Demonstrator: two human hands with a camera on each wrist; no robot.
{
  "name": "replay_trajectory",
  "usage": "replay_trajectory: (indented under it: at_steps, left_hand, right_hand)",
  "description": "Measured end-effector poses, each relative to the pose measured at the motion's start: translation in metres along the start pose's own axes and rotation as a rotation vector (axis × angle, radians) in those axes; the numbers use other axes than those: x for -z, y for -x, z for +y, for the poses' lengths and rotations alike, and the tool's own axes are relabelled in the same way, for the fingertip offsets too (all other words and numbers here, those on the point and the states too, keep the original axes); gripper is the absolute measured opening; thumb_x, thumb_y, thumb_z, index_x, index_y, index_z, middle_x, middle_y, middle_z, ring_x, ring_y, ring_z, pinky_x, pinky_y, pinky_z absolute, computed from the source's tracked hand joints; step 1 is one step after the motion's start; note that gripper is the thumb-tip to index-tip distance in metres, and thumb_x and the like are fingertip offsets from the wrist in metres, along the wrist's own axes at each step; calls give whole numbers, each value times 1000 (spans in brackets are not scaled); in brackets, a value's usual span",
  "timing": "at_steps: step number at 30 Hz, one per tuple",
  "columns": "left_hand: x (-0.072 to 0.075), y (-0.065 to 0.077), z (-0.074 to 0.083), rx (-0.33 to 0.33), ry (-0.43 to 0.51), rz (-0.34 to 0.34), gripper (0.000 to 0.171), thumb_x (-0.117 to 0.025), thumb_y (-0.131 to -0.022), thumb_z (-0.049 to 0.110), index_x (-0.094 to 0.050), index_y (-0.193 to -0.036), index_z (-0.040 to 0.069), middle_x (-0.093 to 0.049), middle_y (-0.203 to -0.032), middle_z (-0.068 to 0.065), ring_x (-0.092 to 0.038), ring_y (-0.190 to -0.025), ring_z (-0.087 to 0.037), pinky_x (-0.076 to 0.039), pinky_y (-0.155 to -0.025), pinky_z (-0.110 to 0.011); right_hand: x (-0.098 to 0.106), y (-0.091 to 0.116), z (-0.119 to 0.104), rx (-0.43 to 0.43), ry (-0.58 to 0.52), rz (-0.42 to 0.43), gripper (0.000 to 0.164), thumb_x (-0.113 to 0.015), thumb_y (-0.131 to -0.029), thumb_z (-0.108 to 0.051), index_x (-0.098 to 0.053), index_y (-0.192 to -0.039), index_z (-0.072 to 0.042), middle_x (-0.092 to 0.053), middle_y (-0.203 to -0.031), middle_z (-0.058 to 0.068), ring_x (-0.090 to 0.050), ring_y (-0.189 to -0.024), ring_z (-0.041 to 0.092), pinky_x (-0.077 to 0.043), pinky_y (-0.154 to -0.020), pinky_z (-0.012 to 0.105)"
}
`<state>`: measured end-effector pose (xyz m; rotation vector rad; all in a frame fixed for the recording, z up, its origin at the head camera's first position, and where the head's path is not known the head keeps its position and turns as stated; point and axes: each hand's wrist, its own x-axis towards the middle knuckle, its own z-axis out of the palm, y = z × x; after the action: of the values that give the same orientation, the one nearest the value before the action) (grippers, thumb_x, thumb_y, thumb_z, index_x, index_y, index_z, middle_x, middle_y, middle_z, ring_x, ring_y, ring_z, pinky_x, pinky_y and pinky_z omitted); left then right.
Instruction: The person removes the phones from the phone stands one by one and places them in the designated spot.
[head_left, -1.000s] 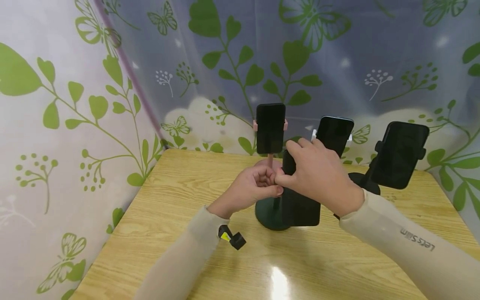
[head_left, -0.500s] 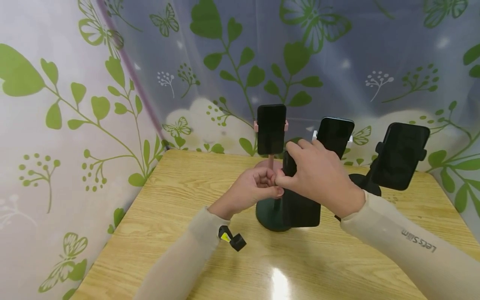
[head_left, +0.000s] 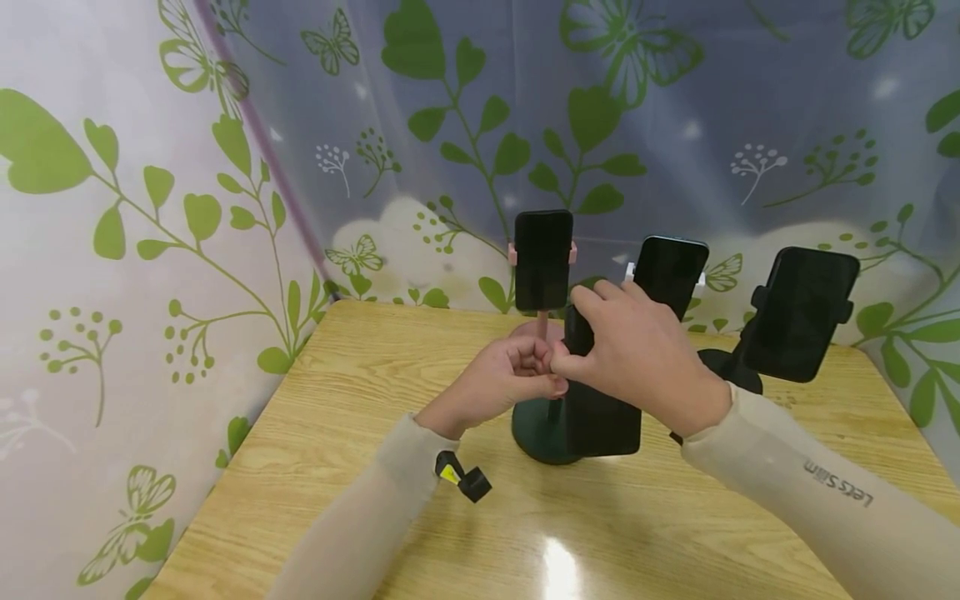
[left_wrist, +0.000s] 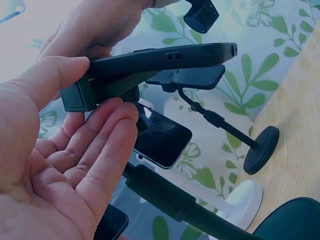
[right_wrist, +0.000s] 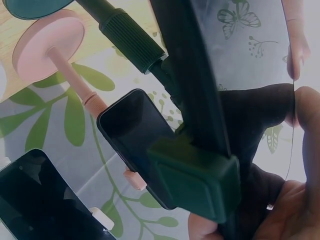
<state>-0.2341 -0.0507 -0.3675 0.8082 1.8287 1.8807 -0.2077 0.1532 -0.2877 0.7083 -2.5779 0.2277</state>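
A black phone (head_left: 603,421) sits tilted in a dark green phone stand, whose round base (head_left: 543,437) rests on the table. My left hand (head_left: 506,379) pinches the left end of the stand's clamp (left_wrist: 77,97). In the left wrist view, its thumb (left_wrist: 65,70) lies on top and its fingers (left_wrist: 112,130) are bent underneath. My right hand (head_left: 637,342) arches over the phone's upper part and grips it with the clamp. The right wrist view shows the green clamp end (right_wrist: 195,180) against the phone's edge; fingers there are partly hidden.
Behind stand a phone (head_left: 542,260) in a pink stand, another phone (head_left: 671,271) in a white stand, and at right a phone (head_left: 802,312) in a black stand. The wooden table (head_left: 300,467) meets patterned cloth (head_left: 450,167) at the back.
The view has shifted very slightly. Both hands keep their hold, and the phone and stands stay in place.
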Motion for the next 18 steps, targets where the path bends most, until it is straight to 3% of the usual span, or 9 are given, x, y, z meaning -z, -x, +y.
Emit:
replay_trajectory:
  at_steps: [18]
  left_hand:
    - [0, -2, 0, 16, 23, -27, 12, -68, -97, 0, -65, -109, -1, -65, -93, -2, -66, -90, -15, -58, -95, -36]
  right_hand:
    - [0, 2, 0, 18, -10, 15, 28, -73, -81, -35, -56, -85, -12, -48, -74, 1, -41, -63, 23, -34, -45, 31]
